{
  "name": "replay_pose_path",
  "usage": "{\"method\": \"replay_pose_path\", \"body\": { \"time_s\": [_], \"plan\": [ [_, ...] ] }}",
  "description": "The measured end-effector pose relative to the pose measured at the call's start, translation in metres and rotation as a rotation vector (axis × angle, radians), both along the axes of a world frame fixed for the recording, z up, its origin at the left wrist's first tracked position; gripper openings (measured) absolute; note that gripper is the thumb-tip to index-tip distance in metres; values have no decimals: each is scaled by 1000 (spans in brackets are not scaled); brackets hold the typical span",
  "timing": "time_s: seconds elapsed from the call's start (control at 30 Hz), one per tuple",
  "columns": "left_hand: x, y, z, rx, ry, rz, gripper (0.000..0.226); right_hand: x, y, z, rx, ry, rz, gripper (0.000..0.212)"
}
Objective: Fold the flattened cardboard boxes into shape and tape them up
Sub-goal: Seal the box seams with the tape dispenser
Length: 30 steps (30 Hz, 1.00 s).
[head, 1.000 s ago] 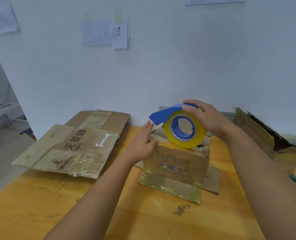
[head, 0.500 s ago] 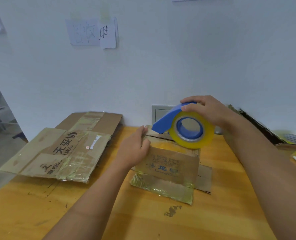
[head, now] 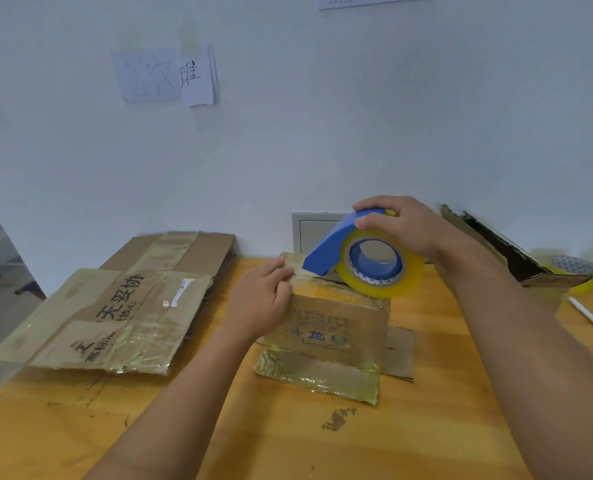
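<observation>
Fingers of the left hand [head: 258, 304] press the box [head: 329, 327] top's left edge, steadying it. The right hand [head: 400, 225] grips the tape dispenser [head: 364, 258] above the box, likely to seal it.

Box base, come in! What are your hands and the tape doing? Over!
Left hand pressing small box's top left edge. Right hand gripping tape dispenser on box top. Flattened boxes waiting left. Nothing in the way.

Two bare forearms, no sleeves in view. Left hand [head: 258, 303] and right hand [head: 404, 225] ungloved. No rings, watch or bands visible.
</observation>
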State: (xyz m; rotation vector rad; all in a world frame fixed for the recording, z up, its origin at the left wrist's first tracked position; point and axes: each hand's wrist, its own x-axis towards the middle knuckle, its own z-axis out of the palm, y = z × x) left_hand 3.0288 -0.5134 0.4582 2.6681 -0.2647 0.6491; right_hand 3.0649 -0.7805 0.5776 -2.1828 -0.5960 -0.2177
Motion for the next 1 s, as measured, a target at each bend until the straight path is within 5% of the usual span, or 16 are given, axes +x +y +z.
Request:
{"method": "replay_pose_path", "body": {
  "time_s": [0.3,0.43,1.0],
  "plan": [
    [-1,3,10,189,1,-79,62,4,-2,-8,42,25,-17,23],
    [-1,-13,13,331,5,-95,82,7,-1,-10,37,23,-22,24],
    [2,-16,2,323,-7,-72,89,-1,-45,9,-31,59,36,17]
  ]
}}
